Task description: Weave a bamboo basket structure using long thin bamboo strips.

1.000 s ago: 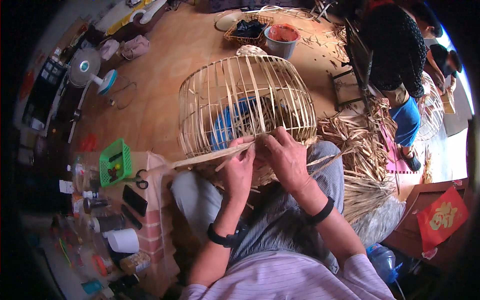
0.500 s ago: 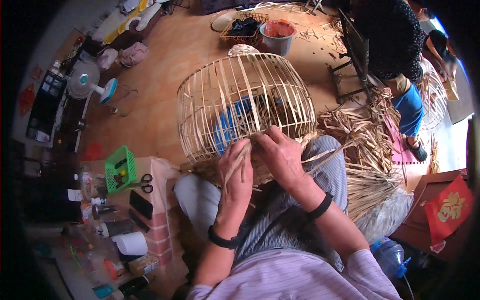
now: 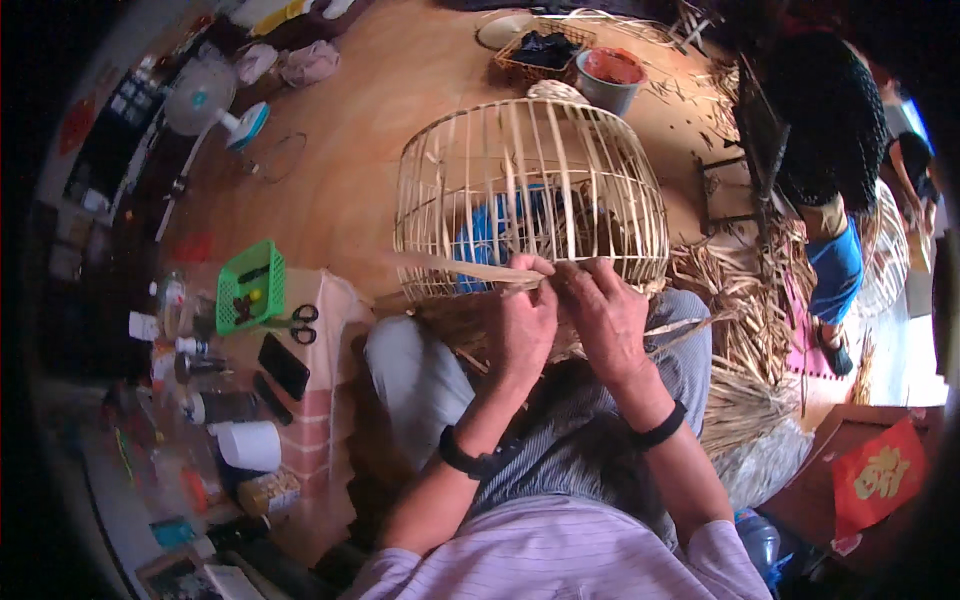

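Note:
A large round basket frame of pale thin slats lies on its side before my knees, its near edge under my hands. My left hand is closed, pinching a flat dry leaf strip that sticks out leftward across the slats. Close beside it, my right hand has its fingers bent and pressed together on the basket's near edge; the exact grip there is partly hidden. Another dry strip runs from under my right hand toward the right. Something blue shows through the slats.
At left, a table holds a green basket, scissors and a black phone. Dry leaves are heaped at right, near a person by a chair. A bucket stands beyond the basket.
The strip at my left hand hung down over the wrist before and now stretches out to the left. My left hand has turned, and the whole view has shifted slightly.

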### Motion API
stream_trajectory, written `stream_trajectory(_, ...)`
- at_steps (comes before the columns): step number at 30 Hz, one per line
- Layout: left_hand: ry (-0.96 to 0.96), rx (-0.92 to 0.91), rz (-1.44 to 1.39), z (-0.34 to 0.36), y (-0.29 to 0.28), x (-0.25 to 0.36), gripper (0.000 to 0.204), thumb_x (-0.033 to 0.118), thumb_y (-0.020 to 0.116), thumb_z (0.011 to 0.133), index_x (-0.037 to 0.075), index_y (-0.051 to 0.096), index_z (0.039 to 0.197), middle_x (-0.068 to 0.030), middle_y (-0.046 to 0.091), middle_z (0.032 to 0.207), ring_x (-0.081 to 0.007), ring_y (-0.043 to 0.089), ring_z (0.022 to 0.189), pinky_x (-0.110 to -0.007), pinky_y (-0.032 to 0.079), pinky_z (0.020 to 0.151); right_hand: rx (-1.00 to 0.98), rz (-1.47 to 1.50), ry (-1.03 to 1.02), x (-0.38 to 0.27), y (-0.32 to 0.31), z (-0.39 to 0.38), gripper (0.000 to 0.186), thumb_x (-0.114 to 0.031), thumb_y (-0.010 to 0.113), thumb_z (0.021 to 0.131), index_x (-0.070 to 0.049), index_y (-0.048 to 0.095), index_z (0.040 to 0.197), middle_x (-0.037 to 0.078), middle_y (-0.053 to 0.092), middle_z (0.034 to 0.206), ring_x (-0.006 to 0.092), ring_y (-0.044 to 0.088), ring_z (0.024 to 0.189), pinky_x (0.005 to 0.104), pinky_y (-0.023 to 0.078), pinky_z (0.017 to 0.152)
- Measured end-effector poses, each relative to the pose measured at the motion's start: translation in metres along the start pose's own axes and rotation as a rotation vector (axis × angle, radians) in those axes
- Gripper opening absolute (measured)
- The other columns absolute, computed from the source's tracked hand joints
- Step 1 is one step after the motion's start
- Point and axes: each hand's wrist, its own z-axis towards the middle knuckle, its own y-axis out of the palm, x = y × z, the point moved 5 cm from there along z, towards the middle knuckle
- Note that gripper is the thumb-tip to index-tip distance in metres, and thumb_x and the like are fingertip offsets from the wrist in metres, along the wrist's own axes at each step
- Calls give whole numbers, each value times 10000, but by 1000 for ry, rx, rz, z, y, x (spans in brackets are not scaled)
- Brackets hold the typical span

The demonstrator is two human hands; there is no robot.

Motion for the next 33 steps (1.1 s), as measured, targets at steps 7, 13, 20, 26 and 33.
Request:
stream_trajectory(7,375,131,205,4,-31,47,180,1,778,844,50,687,991,-114,642,911,-330,676,849,-405,554,732,-172,-34,-13,5,-1,20,296,-200,794,805,-72,642,1026,109,623,935,350,694,790,455,564,677)
stream_trajectory(13,324,73,195,12,-28,19,195,24,825,809,52,726,975,-114,632,879,-302,677,807,-393,554,712,-109,400,196,11,3,29,158,-80,747,808,-19,686,941,162,693,880,333,707,785,421,572,718)
stream_trajectory(20,181,73,155,17,-26,10,229,131,866,806,96,681,937,-54,690,863,-245,701,777,-379,545,674,-256,881,630,29,13,2,192,-114,709,943,60,672,1015,-13,655,838,42,554,802,250,489,686)
stream_trajectory(26,-39,65,23,25,-26,-13,417,304,925,764,70,644,965,-48,676,683,-206,678,618,-367,529,599,-314,718,466,29,1,-8,198,-110,702,933,58,676,1034,-1,669,851,43,556,814,252,498,711)
stream_trajectory(33,-38,30,-97,29,-21,-11,287,74,812,899,26,572,1049,23,599,794,-74,567,706,-272,504,658,-147,828,754,51,0,28,135,-144,731,911,-9,725,904,-6,691,801,53,593,711,234,481,629)
